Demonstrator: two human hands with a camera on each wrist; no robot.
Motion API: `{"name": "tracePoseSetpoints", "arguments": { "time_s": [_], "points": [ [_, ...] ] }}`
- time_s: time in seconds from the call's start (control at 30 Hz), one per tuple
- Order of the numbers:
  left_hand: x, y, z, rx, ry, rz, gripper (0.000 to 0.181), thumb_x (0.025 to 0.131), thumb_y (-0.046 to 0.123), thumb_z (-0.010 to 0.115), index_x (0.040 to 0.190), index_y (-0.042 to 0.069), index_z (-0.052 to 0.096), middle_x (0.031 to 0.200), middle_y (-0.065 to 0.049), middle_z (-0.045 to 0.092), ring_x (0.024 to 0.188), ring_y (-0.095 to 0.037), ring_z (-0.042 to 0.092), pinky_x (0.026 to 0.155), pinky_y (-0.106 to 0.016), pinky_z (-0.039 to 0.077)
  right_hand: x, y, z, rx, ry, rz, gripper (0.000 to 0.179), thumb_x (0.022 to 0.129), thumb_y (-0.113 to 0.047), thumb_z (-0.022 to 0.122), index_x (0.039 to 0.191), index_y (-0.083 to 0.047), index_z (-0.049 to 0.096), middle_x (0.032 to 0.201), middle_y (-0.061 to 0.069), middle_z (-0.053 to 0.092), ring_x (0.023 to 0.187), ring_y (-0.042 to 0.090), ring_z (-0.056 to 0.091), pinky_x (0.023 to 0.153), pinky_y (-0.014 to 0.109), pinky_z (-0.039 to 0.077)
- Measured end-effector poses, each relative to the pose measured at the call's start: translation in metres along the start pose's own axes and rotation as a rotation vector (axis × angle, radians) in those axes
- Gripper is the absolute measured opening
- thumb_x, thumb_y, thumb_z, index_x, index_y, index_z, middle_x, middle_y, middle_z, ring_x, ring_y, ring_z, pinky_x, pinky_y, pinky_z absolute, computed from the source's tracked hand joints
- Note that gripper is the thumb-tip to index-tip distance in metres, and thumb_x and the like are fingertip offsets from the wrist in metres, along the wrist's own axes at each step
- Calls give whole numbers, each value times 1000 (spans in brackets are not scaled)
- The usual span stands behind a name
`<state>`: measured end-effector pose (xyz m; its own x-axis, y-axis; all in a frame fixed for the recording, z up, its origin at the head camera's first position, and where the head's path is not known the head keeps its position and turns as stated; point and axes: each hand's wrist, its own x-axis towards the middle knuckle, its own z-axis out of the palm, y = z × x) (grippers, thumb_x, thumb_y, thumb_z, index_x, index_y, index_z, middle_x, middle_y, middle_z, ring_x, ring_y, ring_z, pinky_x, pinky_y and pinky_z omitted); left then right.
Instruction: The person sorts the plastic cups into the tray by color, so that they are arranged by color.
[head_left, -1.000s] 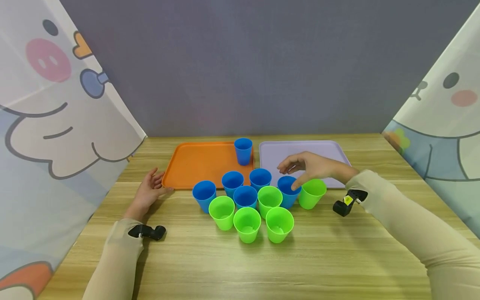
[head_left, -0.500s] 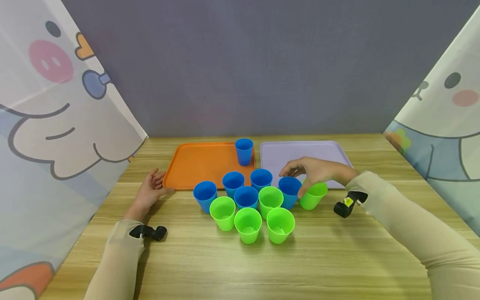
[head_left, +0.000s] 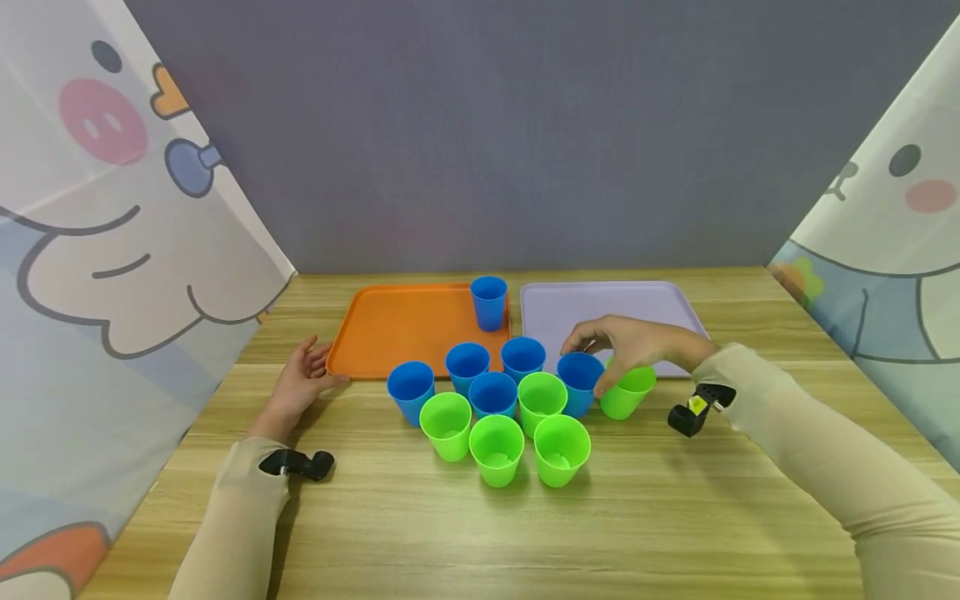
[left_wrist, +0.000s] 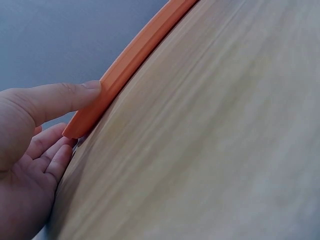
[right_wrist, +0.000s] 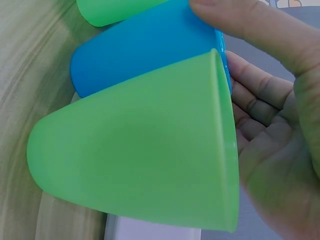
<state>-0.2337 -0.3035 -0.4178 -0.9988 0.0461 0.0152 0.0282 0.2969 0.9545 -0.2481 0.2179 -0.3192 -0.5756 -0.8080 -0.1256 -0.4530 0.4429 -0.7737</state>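
Note:
My right hand (head_left: pixel 633 340) grips a blue cup (head_left: pixel 576 393) at the right of a cluster of upright cups, thumb on its near side and fingers behind the rim. In the right wrist view, the thumb lies against the blue cup (right_wrist: pixel 145 55), and a green cup (right_wrist: pixel 135 150) stands in front of it. My left hand (head_left: pixel 297 387) lies palm up by the front left corner of an orange tray (head_left: pixel 397 329). In the left wrist view, the thumb touches the tray's rim (left_wrist: pixel 130 60) and the relaxed fingers lie beyond it.
Left of the held cup stand several blue cups (head_left: pixel 410 396) and green cups (head_left: pixel 498 454), packed closely. One blue cup (head_left: pixel 489 306) stands on the orange tray's right side. A lilac tray (head_left: pixel 600 298) lies behind the right hand, against the grey back wall (head_left: pixel 525 142).
My right hand has come slightly down and right, from hovering over the blue cup to taking hold of its rim. The left hand keeps its place by the orange tray.

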Motion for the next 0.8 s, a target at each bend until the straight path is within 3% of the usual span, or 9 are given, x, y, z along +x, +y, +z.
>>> {"name": "tracePoseSetpoints", "arguments": {
  "time_s": [0.8],
  "points": [
    [0, -1, -2, -1, 8, -4, 100, 87, -10, 67, 156, -5, -6, 157, -30, 24, 141, -44, 29, 116, -49, 28, 8, -16, -31, -58, 22, -35, 56, 74, -9, 85, 124, 2, 61, 121, 10, 64, 120, 31, 55, 111, 52, 37]
  ]
}}
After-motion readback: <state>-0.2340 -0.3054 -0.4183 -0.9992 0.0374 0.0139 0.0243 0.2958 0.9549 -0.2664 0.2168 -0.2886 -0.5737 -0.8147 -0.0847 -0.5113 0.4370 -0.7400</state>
